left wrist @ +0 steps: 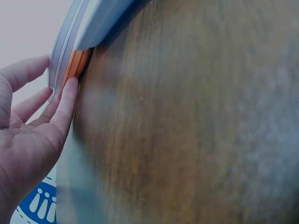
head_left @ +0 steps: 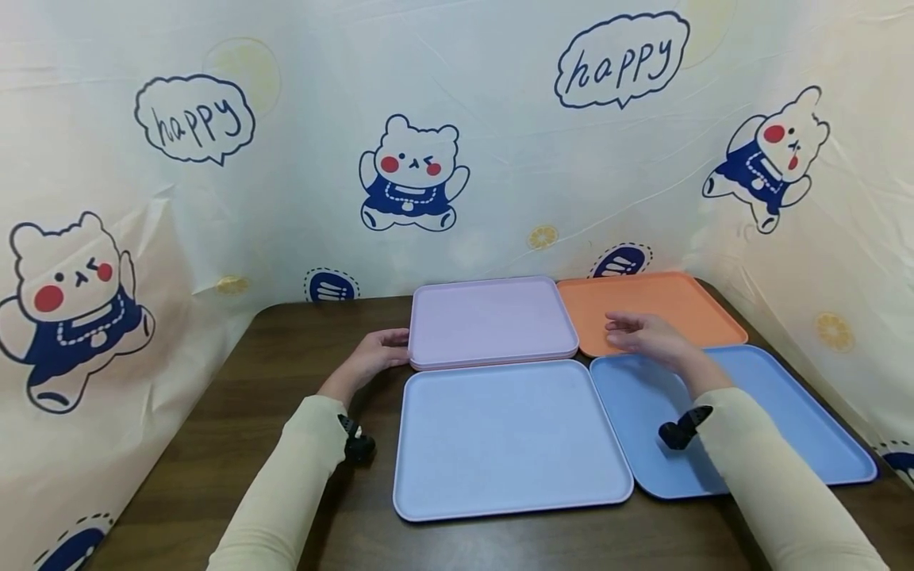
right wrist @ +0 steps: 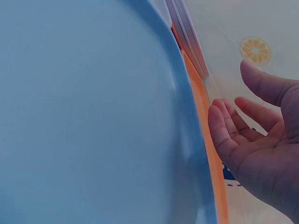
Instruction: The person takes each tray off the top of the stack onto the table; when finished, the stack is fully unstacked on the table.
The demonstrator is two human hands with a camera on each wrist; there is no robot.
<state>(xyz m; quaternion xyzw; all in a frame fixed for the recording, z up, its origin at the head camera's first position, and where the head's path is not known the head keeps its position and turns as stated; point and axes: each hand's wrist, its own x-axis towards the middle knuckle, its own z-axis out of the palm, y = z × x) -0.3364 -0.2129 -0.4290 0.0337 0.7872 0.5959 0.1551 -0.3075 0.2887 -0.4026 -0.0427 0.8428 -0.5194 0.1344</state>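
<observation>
My left hand (head_left: 371, 357) is at the left edge of a stack of lilac trays (head_left: 493, 321) at the back middle of the table. In the left wrist view its fairly straight fingers touch the stack's side, where an orange tray edge (left wrist: 77, 64) shows beneath the lilac rims (left wrist: 63, 51). Over the orange tray (head_left: 685, 305) at the back right is my right hand (head_left: 653, 341), fingers loosely extended and holding nothing. The right wrist view shows that hand (right wrist: 261, 140) apart from the lilac stack's right edge (right wrist: 187, 35).
A light blue tray (head_left: 510, 440) lies in front of the lilac stack. To its right lies a darker blue tray (head_left: 778, 396), under my right forearm. Brown wooden table (head_left: 236, 428) shows on the left. A printed cloth (head_left: 500, 174) hangs behind and at both sides.
</observation>
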